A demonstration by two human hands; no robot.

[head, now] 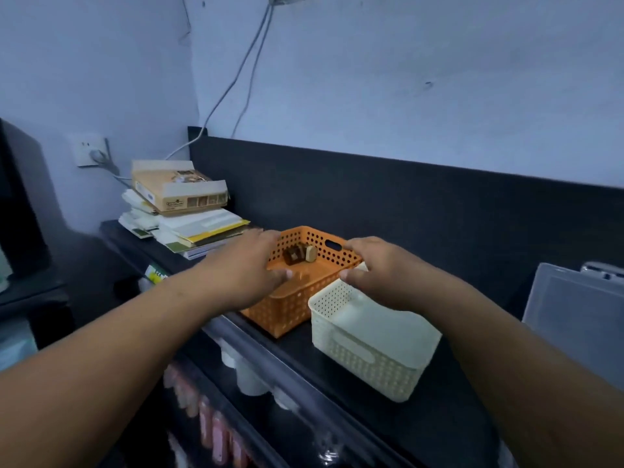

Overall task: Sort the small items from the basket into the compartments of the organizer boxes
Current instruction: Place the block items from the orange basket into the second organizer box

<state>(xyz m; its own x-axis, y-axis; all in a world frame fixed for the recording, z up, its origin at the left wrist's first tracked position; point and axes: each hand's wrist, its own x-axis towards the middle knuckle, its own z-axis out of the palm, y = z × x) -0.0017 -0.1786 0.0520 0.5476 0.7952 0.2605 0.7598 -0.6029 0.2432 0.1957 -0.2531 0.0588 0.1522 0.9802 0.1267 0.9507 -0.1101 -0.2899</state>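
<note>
Left grip (248, 268), right grip (380, 270) hold orange basket (287, 312) between them.

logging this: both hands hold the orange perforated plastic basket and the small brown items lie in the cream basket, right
No: the head view shows the small brown items in the orange perforated plastic basket that the left hand and right hand hold, not in the cream perforated plastic basket.

Black shelf (449, 417) w/ orange basket (290, 309), cream basket (371, 349) (just beside), paper stack (189, 228).
</note>
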